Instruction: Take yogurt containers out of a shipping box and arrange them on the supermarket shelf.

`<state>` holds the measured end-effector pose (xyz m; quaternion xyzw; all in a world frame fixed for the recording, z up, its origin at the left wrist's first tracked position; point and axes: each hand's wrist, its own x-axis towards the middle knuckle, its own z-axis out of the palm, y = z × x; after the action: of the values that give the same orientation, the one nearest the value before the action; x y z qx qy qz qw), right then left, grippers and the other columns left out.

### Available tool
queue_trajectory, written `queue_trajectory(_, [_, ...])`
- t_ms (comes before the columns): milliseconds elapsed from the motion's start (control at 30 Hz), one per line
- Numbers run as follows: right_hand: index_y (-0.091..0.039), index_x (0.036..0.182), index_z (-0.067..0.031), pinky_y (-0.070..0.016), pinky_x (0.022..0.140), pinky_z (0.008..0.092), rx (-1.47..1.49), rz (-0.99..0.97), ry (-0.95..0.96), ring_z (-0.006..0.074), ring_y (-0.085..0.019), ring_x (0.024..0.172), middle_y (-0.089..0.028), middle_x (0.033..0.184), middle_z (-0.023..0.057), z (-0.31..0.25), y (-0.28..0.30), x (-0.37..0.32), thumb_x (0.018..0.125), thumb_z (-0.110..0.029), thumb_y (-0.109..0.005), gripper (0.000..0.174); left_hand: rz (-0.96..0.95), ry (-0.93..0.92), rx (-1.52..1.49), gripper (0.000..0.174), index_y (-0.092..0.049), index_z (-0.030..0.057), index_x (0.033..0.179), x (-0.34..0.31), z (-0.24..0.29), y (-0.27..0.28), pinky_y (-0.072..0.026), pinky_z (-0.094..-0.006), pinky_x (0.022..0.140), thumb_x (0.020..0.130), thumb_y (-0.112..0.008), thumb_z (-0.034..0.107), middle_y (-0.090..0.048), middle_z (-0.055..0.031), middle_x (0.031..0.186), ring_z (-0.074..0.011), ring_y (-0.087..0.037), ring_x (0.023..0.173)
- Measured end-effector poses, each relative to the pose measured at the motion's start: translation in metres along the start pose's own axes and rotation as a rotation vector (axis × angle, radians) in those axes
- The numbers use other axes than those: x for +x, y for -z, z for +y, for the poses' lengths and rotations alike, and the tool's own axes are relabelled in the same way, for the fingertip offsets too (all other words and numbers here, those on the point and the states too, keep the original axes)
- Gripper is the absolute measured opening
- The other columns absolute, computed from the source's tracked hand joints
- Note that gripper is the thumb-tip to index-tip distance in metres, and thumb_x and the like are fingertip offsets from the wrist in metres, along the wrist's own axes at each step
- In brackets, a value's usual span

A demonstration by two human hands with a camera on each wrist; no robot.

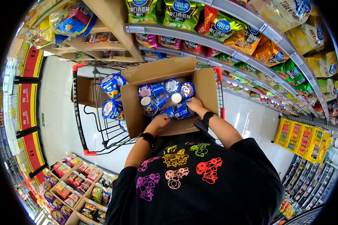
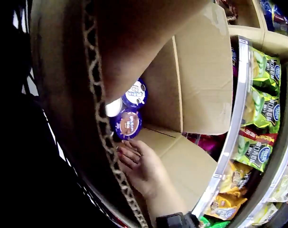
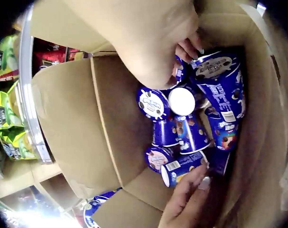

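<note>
Blue snack cups with printed lids (image 1: 172,85) fill the floor of an open cardboard box (image 1: 133,112), some upright, others on their sides or upside down with white bases showing. At the near side, my left hand (image 1: 160,122) has its fingertips right at a cup lying on its side (image 3: 184,168); I cannot tell whether it grips that cup. My right hand (image 1: 194,106) reaches over the box's right part, its curled fingers (image 3: 184,50) holding a blue cup (image 3: 180,69) mostly hidden beneath them. The forearm covers most of the left wrist view.
The box sits in a shopping cart with a black handle (image 1: 79,112) and red corners. More blue snack cups (image 1: 112,109) lie in the cart left of the box. Shelves of chip bags (image 1: 180,13) rise beyond and to the right. Snack bins (image 1: 77,180) stand at lower left.
</note>
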<state>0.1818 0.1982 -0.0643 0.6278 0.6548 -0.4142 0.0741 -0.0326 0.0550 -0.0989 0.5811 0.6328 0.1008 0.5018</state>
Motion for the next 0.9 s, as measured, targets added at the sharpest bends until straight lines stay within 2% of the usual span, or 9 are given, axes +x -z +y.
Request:
queue_trajectory(67, [-0.049, 0.107, 0.0035, -0.0455, 0.081, 0.0388, -0.095, -0.078, -0.074, 0.0369, -0.056, 0.094, -0.057, 0.100, 0.0253, -0.012, -0.001, 0.001, 0.068, -0.034, -0.061, 0.056, 0.030, 0.206, 0.013, 0.035, -0.061, 0.0070, 0.096, -0.010, 0.025, 0.017, -0.0450, -0.0377, 0.079, 0.077, -0.055, 0.036, -0.064, -0.0137, 0.092, -0.0297, -0.059, 0.091])
queue_trajectory(100, [-0.038, 0.120, 0.0053, -0.0417, 0.088, 0.0395, -0.133, -0.118, -0.089, 0.0395, -0.050, 0.104, -0.049, 0.113, 0.0296, -0.014, -0.006, 0.000, 0.064, -0.036, -0.065, 0.074, 0.057, 0.246, -0.052, 0.035, -0.061, 0.0067, 0.096, -0.012, 0.028, 0.021, -0.0451, -0.0371, 0.078, 0.077, -0.055, 0.036, -0.064, -0.0138, 0.093, -0.0295, -0.059, 0.090])
queue_trajectory(233, [-0.021, 0.132, 0.0022, -0.0328, 0.098, 0.0419, -0.360, -0.375, -0.069, 0.0415, -0.038, 0.117, -0.039, 0.126, 0.0290, -0.012, -0.027, 0.005, 0.059, -0.035, -0.072, 0.096, 0.098, 0.425, -0.286, 0.034, -0.061, 0.0057, 0.097, -0.015, 0.034, 0.020, -0.0446, -0.0352, 0.081, 0.078, -0.055, 0.034, -0.064, -0.0137, 0.094, -0.0294, -0.059, 0.091])
queue_trajectory(333, [-0.020, 0.134, -0.0020, -0.0335, 0.098, 0.0418, -0.350, -0.287, -0.039, 0.0412, -0.035, 0.119, -0.035, 0.129, 0.0286, -0.006, -0.028, 0.000, 0.057, -0.029, -0.074, 0.098, 0.129, 0.495, -0.206, 0.035, -0.060, 0.0061, 0.099, -0.024, 0.035, 0.014, -0.0440, -0.0355, 0.083, 0.078, -0.055, 0.033, -0.062, -0.0144, 0.098, -0.0300, -0.058, 0.095])
queue_trajectory(367, [-0.017, 0.136, -0.0086, -0.0317, 0.100, 0.0412, -0.367, -0.345, -0.143, 0.0384, -0.028, 0.124, -0.029, 0.135, 0.0212, -0.007, -0.026, 0.001, 0.063, -0.025, -0.072, 0.092, 0.145, 0.506, -0.140, 0.035, -0.060, 0.0062, 0.100, -0.027, 0.036, 0.013, -0.0437, -0.0357, 0.084, 0.078, -0.055, 0.033, -0.062, -0.0147, 0.100, -0.0302, -0.057, 0.096])
queue_trajectory(400, [-0.020, 0.136, -0.0089, -0.0317, 0.100, 0.0414, -0.372, -0.332, -0.123, 0.0382, -0.027, 0.124, -0.028, 0.134, 0.0201, -0.007, -0.021, -0.002, 0.066, -0.024, -0.071, 0.088, 0.128, 0.524, -0.156, 0.035, -0.059, 0.0064, 0.101, -0.028, 0.035, 0.012, -0.0436, -0.0360, 0.084, 0.078, -0.055, 0.033, -0.061, -0.0150, 0.101, -0.0304, -0.057, 0.097])
queue_trajectory(567, [-0.029, 0.131, -0.0073, -0.0330, 0.099, 0.0424, -0.492, -0.411, 0.010, 0.0384, -0.030, 0.121, -0.028, 0.133, 0.0172, 0.004, -0.021, 0.002, 0.060, -0.020, -0.074, 0.085, 0.137, 0.538, -0.152, 0.035, -0.059, 0.0065, 0.100, -0.029, 0.036, 0.012, -0.0433, -0.0365, 0.085, 0.077, -0.056, 0.033, -0.061, -0.0157, 0.102, -0.0313, -0.056, 0.099])
queue_trajectory(733, [-0.035, 0.126, -0.0066, -0.0378, 0.095, 0.0425, -0.624, -0.333, 0.221, 0.0354, -0.035, 0.118, -0.036, 0.128, 0.0149, 0.017, -0.027, 0.007, 0.055, -0.020, -0.076, 0.083, 0.165, 0.484, -0.159, 0.035, -0.060, 0.0067, 0.098, -0.027, 0.038, 0.013, -0.0433, -0.0376, 0.084, 0.077, -0.055, 0.035, -0.060, -0.0166, 0.102, -0.0325, -0.055, 0.099])
queue_trajectory(900, [-0.032, 0.128, -0.0059, -0.0383, 0.094, 0.0436, -0.640, -0.416, 0.127, 0.0368, -0.037, 0.117, -0.035, 0.129, 0.0174, 0.006, -0.018, 0.009, 0.047, -0.026, -0.081, 0.097, 0.094, 0.475, -0.101, 0.035, -0.058, 0.0046, 0.093, -0.027, 0.033, 0.007, -0.0427, -0.0396, 0.083, 0.077, -0.054, 0.036, -0.060, -0.0181, 0.101, -0.0339, -0.054, 0.098])
